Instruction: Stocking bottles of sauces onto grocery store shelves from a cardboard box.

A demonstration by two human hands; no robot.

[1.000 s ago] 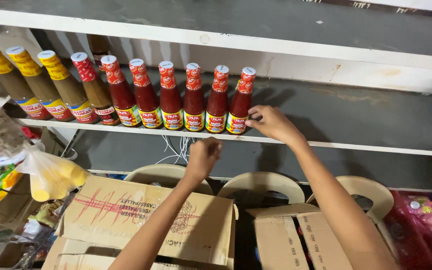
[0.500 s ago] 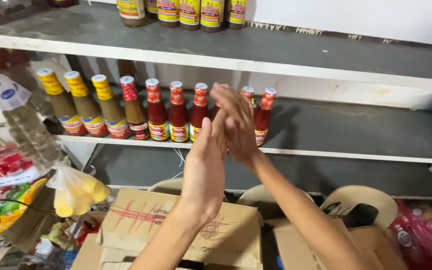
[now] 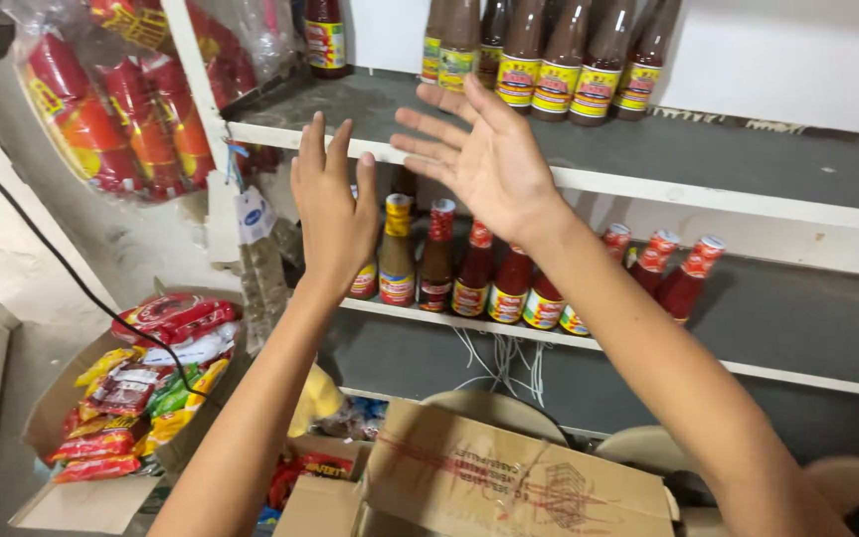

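Hovering open, both hands (image 3: pixel 410 189) hide part of the sauce bottles (image 3: pixel 509 283) behind.

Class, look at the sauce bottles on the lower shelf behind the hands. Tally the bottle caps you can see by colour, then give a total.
Yellow caps: 1
Red caps: 5
Total: 6
Some caps are hidden behind the left hand and the right forearm.
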